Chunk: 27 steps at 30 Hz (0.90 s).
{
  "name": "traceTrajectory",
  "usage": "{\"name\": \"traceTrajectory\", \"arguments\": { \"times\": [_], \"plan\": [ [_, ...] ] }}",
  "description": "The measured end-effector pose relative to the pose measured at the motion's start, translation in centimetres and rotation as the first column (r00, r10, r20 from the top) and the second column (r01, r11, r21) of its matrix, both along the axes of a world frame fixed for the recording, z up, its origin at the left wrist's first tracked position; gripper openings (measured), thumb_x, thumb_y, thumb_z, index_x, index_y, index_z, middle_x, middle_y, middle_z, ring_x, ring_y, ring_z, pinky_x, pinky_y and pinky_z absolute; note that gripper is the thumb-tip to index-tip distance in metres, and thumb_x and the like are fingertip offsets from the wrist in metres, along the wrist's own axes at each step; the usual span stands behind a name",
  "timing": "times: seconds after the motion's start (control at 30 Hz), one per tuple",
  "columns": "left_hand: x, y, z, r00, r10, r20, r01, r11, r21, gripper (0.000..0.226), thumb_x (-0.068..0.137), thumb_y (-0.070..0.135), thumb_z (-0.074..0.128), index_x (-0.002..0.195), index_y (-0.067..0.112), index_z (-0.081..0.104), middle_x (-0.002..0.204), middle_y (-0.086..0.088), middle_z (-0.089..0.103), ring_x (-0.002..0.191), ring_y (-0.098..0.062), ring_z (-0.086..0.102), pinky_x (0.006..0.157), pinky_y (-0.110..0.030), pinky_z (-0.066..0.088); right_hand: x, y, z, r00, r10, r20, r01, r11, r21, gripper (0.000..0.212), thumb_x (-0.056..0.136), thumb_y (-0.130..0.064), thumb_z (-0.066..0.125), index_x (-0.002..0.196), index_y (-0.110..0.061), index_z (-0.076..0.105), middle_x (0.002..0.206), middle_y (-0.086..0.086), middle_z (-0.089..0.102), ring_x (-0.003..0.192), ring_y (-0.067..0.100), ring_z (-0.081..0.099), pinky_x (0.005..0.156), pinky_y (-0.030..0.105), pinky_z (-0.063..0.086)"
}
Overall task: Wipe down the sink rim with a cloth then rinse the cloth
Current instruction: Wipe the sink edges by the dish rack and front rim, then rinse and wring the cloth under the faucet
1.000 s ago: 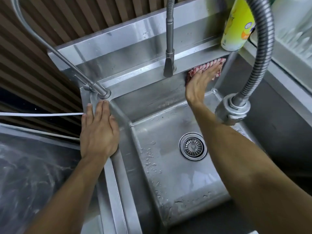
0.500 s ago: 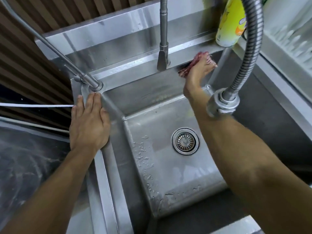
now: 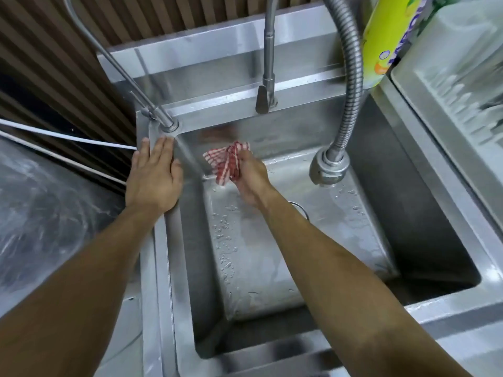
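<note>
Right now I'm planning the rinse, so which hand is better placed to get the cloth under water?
Right hand: it grips the cloth over the basin. Left hand lies flat on the sink rim.

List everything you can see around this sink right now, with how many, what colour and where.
Sink: one, steel, centre, its floor dotted with water drops.
Cloth: one, red and white check, bunched over the back left of the basin.
Taps: two, steel; slim tap at the back rim, angled tap at the back left corner.
Spray hose: one, ribbed steel, hanging over the basin's right side.
Bottle: one, yellow-green, back right corner.
Dish rack: one, whitish, far right.
Cords: two, white, left.
Counter: one, dark marbled, left.
Left hand: flat on the left rim.
Right hand: gripping the cloth.
</note>
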<state>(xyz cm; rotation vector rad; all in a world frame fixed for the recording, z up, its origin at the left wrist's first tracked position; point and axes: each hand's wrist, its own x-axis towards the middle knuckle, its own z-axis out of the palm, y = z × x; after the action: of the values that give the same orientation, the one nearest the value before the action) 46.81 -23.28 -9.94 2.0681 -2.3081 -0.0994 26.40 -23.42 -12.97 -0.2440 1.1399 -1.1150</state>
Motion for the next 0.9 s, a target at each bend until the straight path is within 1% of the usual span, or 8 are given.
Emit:
{"name": "traceTrajectory", "arguments": {
  "times": [0.13,0.23,0.3,0.4,0.53,0.73,0.8,0.9],
  "plan": [
    [-2.2,3.3,0.7,0.991,0.131,0.019,-0.132,0.990,0.049,0.068,0.104,0.034,0.038,0.163,0.012,0.013,0.170,-0.008,0.014,0.156,-0.034,0.004,0.126,-0.048,0.005,-6.9,5.3,0.5,0.999,0.041,0.024,-0.041,0.999,0.024,0.046,0.109,-0.029,0.045,0.131,0.009,0.059,0.121,0.027,0.070,0.110,0.043,0.068,0.094,0.043,0.060],
    [-5.9,7.5,0.1,0.973,0.221,0.072,-0.228,0.968,0.110,0.072,0.101,0.030,0.037,0.162,0.007,0.005,0.170,-0.013,-0.002,0.157,-0.033,-0.004,0.126,-0.046,-0.004,-10.8,7.8,0.7,0.998,0.061,-0.005,-0.061,0.998,0.006,0.065,0.088,-0.043,0.076,0.132,0.002,0.064,0.122,0.021,0.070,0.106,0.032,0.067,0.089,0.044,0.054],
    [-8.1,9.5,0.0,0.962,0.256,0.093,-0.269,0.946,0.181,0.076,0.099,0.029,0.039,0.162,0.008,0.002,0.170,-0.013,-0.010,0.155,-0.036,-0.012,0.125,-0.049,-0.009,-13.1,8.6,1.6,0.996,0.055,-0.063,-0.055,0.998,0.003,0.053,0.097,-0.042,0.065,0.129,0.000,0.065,0.111,0.019,0.072,0.098,0.032,0.067,0.088,0.046,0.050],
    [-10.8,8.5,1.7,0.979,0.195,0.063,-0.204,0.946,0.253,0.074,0.099,0.027,0.042,0.163,0.014,0.007,0.171,-0.009,0.008,0.155,-0.043,-0.001,0.124,-0.058,-0.002,-15.3,8.0,2.9,0.996,0.029,-0.087,-0.027,0.999,0.021,0.050,0.099,-0.037,0.051,0.131,-0.001,0.064,0.107,0.016,0.071,0.099,0.032,0.062,0.090,0.044,0.052],
    [-14.4,3.8,4.6,0.977,0.194,-0.089,-0.149,0.918,0.368,0.053,0.095,0.035,0.040,0.146,0.024,0.049,0.137,-0.014,0.064,0.122,-0.037,0.061,0.106,-0.049,0.046,-15.9,8.8,5.6,0.986,0.130,-0.106,-0.126,0.991,0.044,0.043,0.106,-0.037,0.041,0.121,-0.007,0.067,0.094,0.014,0.072,0.077,0.023,0.066,0.062,0.031,0.054],
    [-19.3,-2.8,7.9,0.688,0.512,-0.515,-0.262,0.836,0.482,0.076,0.098,0.064,0.041,0.155,0.014,0.031,0.150,-0.010,0.052,0.137,-0.035,0.048,0.107,-0.040,0.038,-17.2,12.1,6.9,0.956,0.277,-0.096,-0.267,0.958,0.104,0.052,0.101,-0.035,0.040,0.122,0.003,0.069,0.110,0.027,0.072,0.087,0.032,0.067,0.072,0.038,0.051],
    [-20.5,-3.8,8.6,0.677,0.501,-0.539,-0.249,0.846,0.472,0.079,0.097,0.069,0.038,0.152,0.013,0.034,0.149,-0.010,0.052,0.135,-0.033,0.050,0.101,-0.038,0.039,-17.7,13.4,6.4,0.954,0.288,-0.078,-0.276,0.951,0.136,0.050,0.103,-0.033,0.038,0.124,0.001,0.068,0.109,0.024,0.072,0.086,0.031,0.068,0.067,0.035,0.050],
    [-21.9,-5.0,8.4,0.722,0.417,-0.552,-0.205,0.891,0.405,0.059,0.103,0.060,0.031,0.136,0.018,0.054,0.133,-0.009,0.062,0.123,-0.035,0.058,0.095,-0.039,0.042,-18.8,14.4,5.4,0.960,0.268,-0.076,-0.250,0.949,0.189,0.047,0.107,-0.033,0.036,0.130,-0.002,0.064,0.119,0.019,0.074,0.110,0.033,0.070,0.088,0.039,0.054]
  ]
}}
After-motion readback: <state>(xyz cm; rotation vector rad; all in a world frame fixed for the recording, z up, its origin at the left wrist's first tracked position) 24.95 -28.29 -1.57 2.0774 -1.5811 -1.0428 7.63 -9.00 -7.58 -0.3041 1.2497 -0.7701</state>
